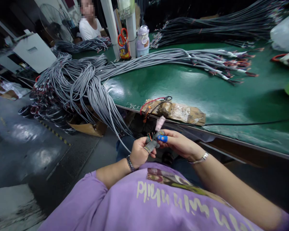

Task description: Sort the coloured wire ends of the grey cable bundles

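Observation:
In front of my body, my left hand is closed around the end of a grey cable. Thin coloured wires fan out of that end above the fingers. My right hand meets it from the other side, its fingertips pinched at the wires. Grey wrapping covers some fingertips of both hands, and a blue wrap sits on a right-hand finger. A pale pink piece sticks up above the right fingers; whether it is a wrapped finger cannot be made out.
A large bundle of grey cables drapes over the green table. At the table edge lies a taped cardboard strip with red and black leads. Orange-handled scissors, a lilac bottle and dark cables stand behind. A person sits beyond.

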Motion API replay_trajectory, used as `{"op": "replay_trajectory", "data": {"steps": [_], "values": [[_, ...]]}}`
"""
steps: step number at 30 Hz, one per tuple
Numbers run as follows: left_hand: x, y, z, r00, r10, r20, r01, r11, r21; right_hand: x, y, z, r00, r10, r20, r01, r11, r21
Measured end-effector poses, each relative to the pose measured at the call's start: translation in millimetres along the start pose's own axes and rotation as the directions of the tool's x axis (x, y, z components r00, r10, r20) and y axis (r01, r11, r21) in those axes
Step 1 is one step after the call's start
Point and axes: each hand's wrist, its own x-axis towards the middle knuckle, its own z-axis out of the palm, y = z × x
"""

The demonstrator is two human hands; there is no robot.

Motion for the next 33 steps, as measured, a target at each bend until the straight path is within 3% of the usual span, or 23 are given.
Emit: {"op": "replay_trajectory", "data": {"steps": [7,13,18,23,27,33], "values": [[-3.3,8.4,4.4,1.000,0.003,0.027,-0.005,0.997,0.078,-5.0,-1.4,5.8,0.989,-0.138,-0.056,0.125,0.973,-0.197],[0.3,13.5,3.6,0.993,-0.088,0.083,0.077,0.989,0.127,-7.0,1.1,11.4,0.982,-0.185,-0.041,0.166,0.945,-0.282],[3.8,7.7,-0.5,0.998,-0.020,0.057,0.016,0.998,0.066,-6.3,2.3,8.4,0.969,-0.224,-0.101,0.193,0.948,-0.253],[5.2,2.2,0.3,0.999,0.005,-0.035,-0.007,0.999,-0.051,-6.9,8.2,-1.2,0.985,-0.114,-0.133,0.106,0.992,-0.064],[6.3,0.0,0.3,0.998,0.021,-0.061,-0.025,0.998,-0.056,-8.7,9.9,2.0,0.983,-0.151,-0.102,0.139,0.983,-0.116],[5.4,3.5,-0.4,0.997,0.032,-0.068,-0.032,0.999,0.002,-6.5,5.1,14.2,0.964,-0.222,-0.146,0.191,0.962,-0.196]]}}
